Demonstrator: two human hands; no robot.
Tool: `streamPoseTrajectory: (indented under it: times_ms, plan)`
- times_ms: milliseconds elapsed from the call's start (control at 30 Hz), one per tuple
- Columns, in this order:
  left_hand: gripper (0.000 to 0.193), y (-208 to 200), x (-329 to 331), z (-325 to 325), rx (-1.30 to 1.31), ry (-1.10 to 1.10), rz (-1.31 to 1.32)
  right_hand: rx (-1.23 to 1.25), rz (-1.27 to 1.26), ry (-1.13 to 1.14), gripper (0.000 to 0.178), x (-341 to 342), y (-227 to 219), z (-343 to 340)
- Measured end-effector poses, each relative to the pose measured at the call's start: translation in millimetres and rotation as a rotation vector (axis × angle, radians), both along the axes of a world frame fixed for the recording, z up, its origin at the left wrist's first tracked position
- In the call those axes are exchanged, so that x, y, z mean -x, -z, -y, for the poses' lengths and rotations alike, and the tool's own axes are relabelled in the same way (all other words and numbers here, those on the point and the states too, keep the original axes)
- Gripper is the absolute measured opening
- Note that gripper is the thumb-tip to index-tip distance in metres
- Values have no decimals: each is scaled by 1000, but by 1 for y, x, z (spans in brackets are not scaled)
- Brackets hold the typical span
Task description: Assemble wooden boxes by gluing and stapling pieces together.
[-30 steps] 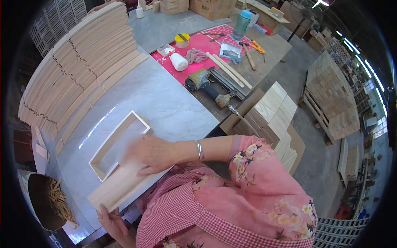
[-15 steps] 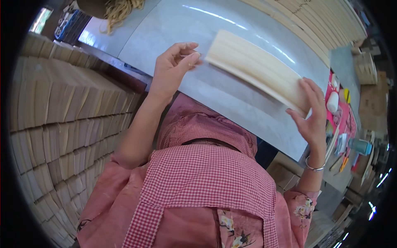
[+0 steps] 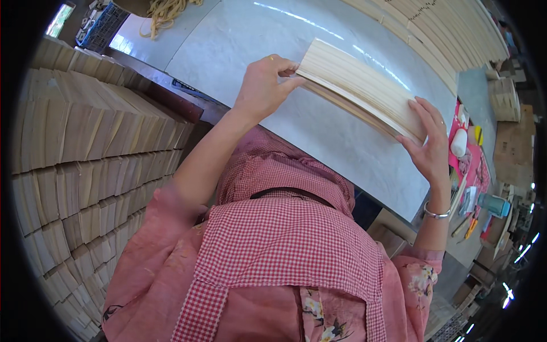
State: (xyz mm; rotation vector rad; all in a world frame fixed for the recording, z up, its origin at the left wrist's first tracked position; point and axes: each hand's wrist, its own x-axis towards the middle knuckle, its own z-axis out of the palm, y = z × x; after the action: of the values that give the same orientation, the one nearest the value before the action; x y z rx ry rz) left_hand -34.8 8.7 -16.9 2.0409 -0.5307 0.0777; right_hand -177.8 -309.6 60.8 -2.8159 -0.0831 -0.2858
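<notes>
Over the table, a long bundle of thin pale wooden slats [image 3: 356, 85] slants from upper left to lower right. One slat along its near side stands slightly apart from the others. At the bundle's left end, the fingers and thumb of my left hand [image 3: 268, 85] pinch the corner. My right hand [image 3: 428, 134] is closed around the opposite end, thumb on the near side and fingers on the far side. What lies beneath the bundle is hidden.
The pale glossy table [image 3: 228, 57] spans the middle. Rows of slats [image 3: 444, 28] lie at its far right. Tall stacks of wooden pieces [image 3: 85, 125] rise on my left. A white bottle [image 3: 458, 142] and a teal cup [image 3: 494, 205] are at right; yellowish bands [image 3: 165, 14] lie at upper left.
My left hand has moved right and closed on the bundle's left end, which it was apart from before. The bundle has shifted slightly right and is no longer blurred; my right hand still grips it.
</notes>
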Motion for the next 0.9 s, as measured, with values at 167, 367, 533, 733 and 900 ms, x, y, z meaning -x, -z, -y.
streamPoseTrajectory:
  times_ms: [167, 367, 533, 733, 900]
  plan:
    - [21, 4, -2, 1, -55, -22, 69, 17, -21, -42, 70, -7, 13, 8]
    - [20, -3, -3, 4, -133, -18, 55, -7, -43, -20, 69, -7, 24, 16]
    - [19, -1, -2, 3, -201, -13, 116, 52, -68, 4, 67, -8, 29, 13]
    - [17, 2, -3, 3, -195, -1, 147, 47, 11, 1, 60, -8, 37, 14]
    - [16, -1, -4, 4, -192, 15, 177, 136, 178, 17, 52, 4, 40, 14]
